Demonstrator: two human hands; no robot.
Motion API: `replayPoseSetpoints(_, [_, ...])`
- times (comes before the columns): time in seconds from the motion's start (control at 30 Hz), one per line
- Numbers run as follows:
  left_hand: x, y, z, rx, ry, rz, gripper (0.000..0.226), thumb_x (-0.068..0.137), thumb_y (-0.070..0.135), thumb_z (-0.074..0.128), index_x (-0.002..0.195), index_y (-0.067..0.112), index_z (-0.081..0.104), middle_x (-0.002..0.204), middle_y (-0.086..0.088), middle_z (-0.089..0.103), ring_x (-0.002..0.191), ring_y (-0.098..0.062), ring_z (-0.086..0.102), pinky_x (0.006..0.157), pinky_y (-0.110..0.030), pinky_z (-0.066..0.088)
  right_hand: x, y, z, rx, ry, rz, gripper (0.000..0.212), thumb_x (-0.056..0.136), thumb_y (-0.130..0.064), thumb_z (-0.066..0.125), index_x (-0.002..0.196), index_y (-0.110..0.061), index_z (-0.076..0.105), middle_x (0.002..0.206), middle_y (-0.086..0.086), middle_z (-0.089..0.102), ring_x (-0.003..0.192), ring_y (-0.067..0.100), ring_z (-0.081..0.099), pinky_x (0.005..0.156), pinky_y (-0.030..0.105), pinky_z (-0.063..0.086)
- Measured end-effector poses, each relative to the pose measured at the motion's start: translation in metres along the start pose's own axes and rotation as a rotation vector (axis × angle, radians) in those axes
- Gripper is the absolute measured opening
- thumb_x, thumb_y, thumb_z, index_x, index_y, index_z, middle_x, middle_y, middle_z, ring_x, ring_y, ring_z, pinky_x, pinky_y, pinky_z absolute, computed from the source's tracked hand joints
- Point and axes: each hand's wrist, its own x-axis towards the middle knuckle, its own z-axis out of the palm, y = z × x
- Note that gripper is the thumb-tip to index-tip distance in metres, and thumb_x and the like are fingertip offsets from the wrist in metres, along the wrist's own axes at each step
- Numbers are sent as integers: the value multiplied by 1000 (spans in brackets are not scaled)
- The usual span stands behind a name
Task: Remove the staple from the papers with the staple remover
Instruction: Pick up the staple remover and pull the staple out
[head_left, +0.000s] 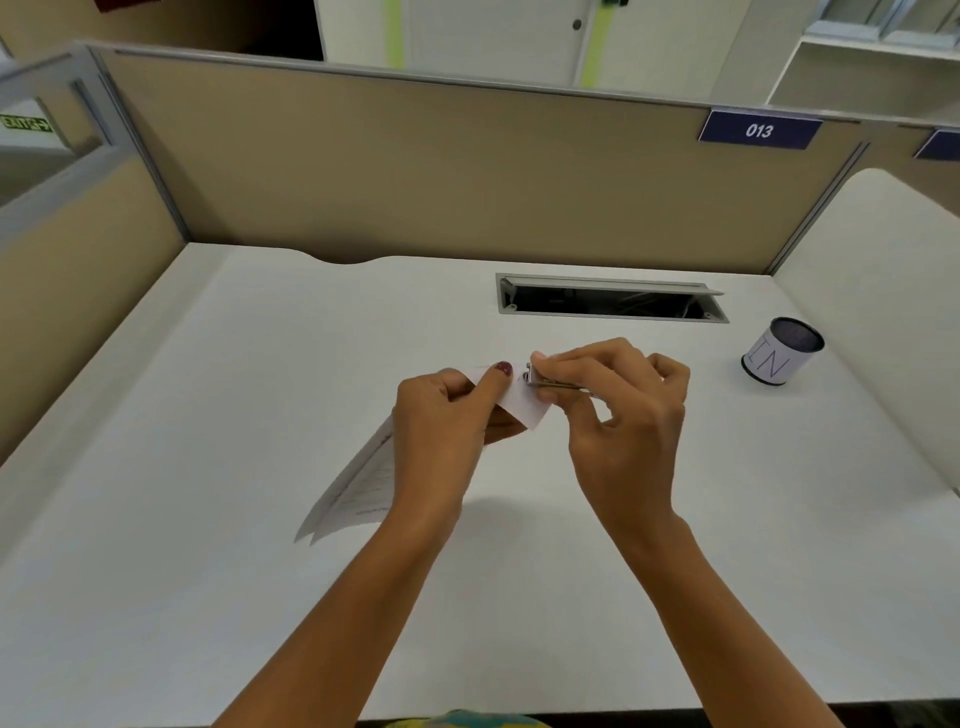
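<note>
Above the middle of the white desk I hold a thin stack of printed papers (363, 483), lifted off the surface. My left hand (447, 421) grips the stack near its top corner, thumb on top of the sheet. My right hand (618, 410) pinches a small metal staple remover (550, 382) between thumb and forefinger. Its tip sits on the raised paper corner beside my left thumb. The staple itself is too small to make out. The lower part of the papers hangs down to the left.
A small cylindrical container (782, 352) with a white label stands at the right of the desk (208, 571). An open cable slot (613, 301) lies at the back. Beige partition walls (415, 171) enclose the back and left sides.
</note>
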Motion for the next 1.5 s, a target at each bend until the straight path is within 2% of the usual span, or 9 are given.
replayPoseSetpoints(0.33, [0, -2, -1, 82, 13, 40, 30, 86, 35, 65, 59, 24, 57, 58, 13, 61, 48, 15, 57, 40, 2, 36, -2, -2, 5, -99, 108, -206, 24, 91, -24, 61, 79, -11, 77, 79, 8, 73, 77, 24, 66, 90, 36, 33])
replayPoseSetpoints(0.53, [1, -2, -1, 87, 40, 21, 36, 85, 37, 66, 54, 22, 56, 55, 5, 66, 50, -9, 63, 43, 0, 38, -3, 9, 13, -154, 215, -473, 14, 89, -17, 69, 82, -11, 79, 78, 5, 75, 79, 23, 70, 90, 43, 34])
replayPoseSetpoints(0.67, [4, -1, 1, 20, -11, -50, 34, 84, 32, 68, 53, 17, 61, 60, -6, 71, 65, -21, 71, 73, -35, 60, -11, 15, 15, -196, 271, -612, 11, 81, -15, 78, 91, -13, 77, 81, 3, 76, 90, 17, 65, 93, 45, 34])
replayPoseSetpoints(0.73, [5, 1, 2, 22, -5, -56, 34, 83, 34, 68, 54, 18, 61, 66, -8, 72, 69, -27, 71, 78, -44, 58, -15, 14, 16, -158, 302, -557, 11, 81, -15, 78, 92, -14, 75, 81, 4, 76, 91, 16, 64, 94, 42, 33])
replayPoseSetpoints(0.9, [5, 3, 2, 18, 11, -95, 27, 84, 40, 66, 64, 23, 62, 78, 1, 74, 75, -20, 70, 60, -20, 41, -14, 12, 13, 46, 275, -95, 15, 92, -15, 61, 98, -6, 72, 91, 12, 70, 90, 18, 58, 83, 34, 45])
replayPoseSetpoints(1.0, [7, 1, 3, -25, -10, -137, 25, 84, 40, 66, 68, 22, 62, 75, 3, 75, 71, -19, 71, 62, -19, 45, -17, 14, 11, 151, 173, 98, 20, 92, -10, 56, 110, -3, 63, 100, 14, 64, 91, 15, 57, 78, 14, 51])
replayPoseSetpoints(1.2, [13, -3, 1, -237, -146, -286, 24, 86, 35, 65, 74, 16, 58, 73, -1, 77, 69, -21, 74, 79, -36, 56, -32, 24, 14, 259, 4, 196, 34, 96, -18, 44, 129, -10, 46, 104, 0, 50, 98, -7, 49, 77, 2, 46])
replayPoseSetpoints(1.37, [13, -4, 3, -295, -183, -325, 16, 88, 28, 64, 81, 14, 65, 72, -3, 76, 66, -18, 74, 64, -25, 59, -36, 28, 18, 284, -112, 225, 58, 93, -11, 54, 143, -25, 27, 100, -3, 53, 91, -3, 55, 75, 5, 49])
replayPoseSetpoints(1.5, [15, -5, 4, -295, -206, -338, 14, 88, 22, 64, 88, 9, 68, 72, -7, 76, 66, -16, 73, 67, -26, 61, -29, 28, 19, 252, -117, 194, 38, 91, -16, 52, 128, -26, 49, 101, 0, 58, 86, 3, 55, 74, 14, 52])
